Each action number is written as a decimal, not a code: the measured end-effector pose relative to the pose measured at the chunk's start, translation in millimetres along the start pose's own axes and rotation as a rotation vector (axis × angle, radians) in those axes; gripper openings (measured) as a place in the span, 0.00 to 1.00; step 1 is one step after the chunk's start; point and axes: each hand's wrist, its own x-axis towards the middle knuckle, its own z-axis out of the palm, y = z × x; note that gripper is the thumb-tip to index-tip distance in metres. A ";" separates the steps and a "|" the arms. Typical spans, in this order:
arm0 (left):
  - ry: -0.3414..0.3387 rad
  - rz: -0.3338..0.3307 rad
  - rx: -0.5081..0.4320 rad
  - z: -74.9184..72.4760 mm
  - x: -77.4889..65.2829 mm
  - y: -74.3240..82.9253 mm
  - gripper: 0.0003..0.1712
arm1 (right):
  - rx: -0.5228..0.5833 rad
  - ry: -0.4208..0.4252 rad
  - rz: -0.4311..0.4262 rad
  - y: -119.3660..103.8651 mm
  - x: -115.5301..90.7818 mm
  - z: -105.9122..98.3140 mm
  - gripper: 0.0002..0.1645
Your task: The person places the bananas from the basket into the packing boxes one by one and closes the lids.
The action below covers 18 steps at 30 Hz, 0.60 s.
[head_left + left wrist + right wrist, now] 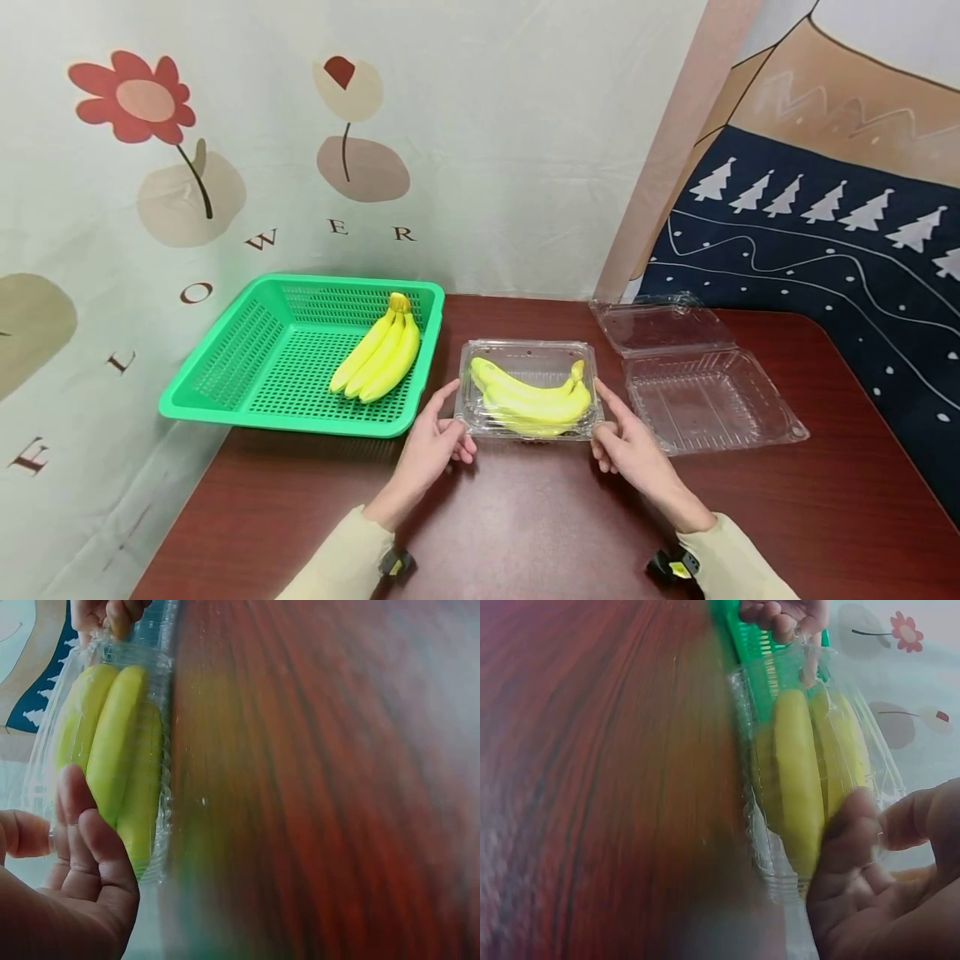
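A clear plastic clamshell container (527,348) with its lid down sits in front of me, a bunch of yellow bananas (525,398) inside. My left hand (433,446) pinches the front left corner between thumb and fingers, its index finger stretched along the side. At the opposite front corner my right hand (633,450) does the same. Both wrist views show a thumb and fingertips at the rim of the container (163,817), with the bananas (799,780) visible through its wall.
To the left stands a green plastic basket (251,422) holding another bunch of bananas (382,350). A second clear clamshell container (705,400) lies open on the right, its lid folded back toward the wall. Everything rests on a dark red wooden table (525,533), with printed cloth behind.
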 end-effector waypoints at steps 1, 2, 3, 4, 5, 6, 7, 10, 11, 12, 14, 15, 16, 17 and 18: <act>-0.002 0.011 0.028 -0.6 -0.4 -0.2 0.41 | -0.026 0.013 0.001 0.0 0.2 0.2 0.44; -0.001 0.019 0.061 -1.0 -0.7 -0.5 0.41 | -0.056 0.026 0.003 -0.1 0.3 0.3 0.43; 0.000 0.027 0.100 -1.6 -1.1 -0.7 0.40 | -0.082 0.042 0.004 -0.1 0.3 0.3 0.43; 0.003 0.036 0.141 -2.0 -1.7 -0.6 0.40 | -0.103 0.055 0.005 -0.1 0.3 0.1 0.42; 0.009 0.045 0.184 -2.3 -2.3 -0.5 0.40 | -0.130 0.068 0.004 0.0 0.2 -0.1 0.42; 0.016 0.055 0.225 -2.4 -2.9 -0.2 0.39 | -0.160 0.081 0.000 -0.1 0.0 -0.2 0.41; 0.021 0.069 0.261 -2.6 -3.6 0.0 0.39 | -0.187 0.093 -0.005 -0.1 -0.3 -0.4 0.41; 0.055 0.094 0.371 -2.2 -5.1 0.8 0.38 | -0.267 0.124 -0.022 -0.8 -1.6 -0.6 0.40; 0.066 0.106 0.404 -2.0 -5.4 0.9 0.38 | -0.284 0.130 -0.026 -1.2 -2.1 -0.4 0.40; 0.074 0.119 0.433 -1.7 -5.8 1.0 0.38 | -0.288 0.130 -0.026 -1.6 -2.5 -0.2 0.40; 0.086 0.135 0.466 -1.1 -6.3 0.4 0.38 | -0.269 0.117 -0.015 -2.4 -3.1 0.6 0.40; 0.084 0.148 0.472 -0.9 -6.4 0.0 0.38 | -0.254 0.107 -0.007 -2.3 -3.0 0.9 0.41; 0.081 0.159 0.474 -0.7 -6.5 -0.2 0.38 | -0.240 0.093 0.003 -2.1 -2.9 1.1 0.41; 0.076 0.169 0.474 -0.5 -6.4 -0.3 0.38 | -0.223 0.082 0.016 -1.8 -2.6 1.6 0.42; 0.068 0.176 0.469 -0.3 -6.4 -0.1 0.38 | -0.211 0.072 0.027 -1.5 -2.2 1.9 0.43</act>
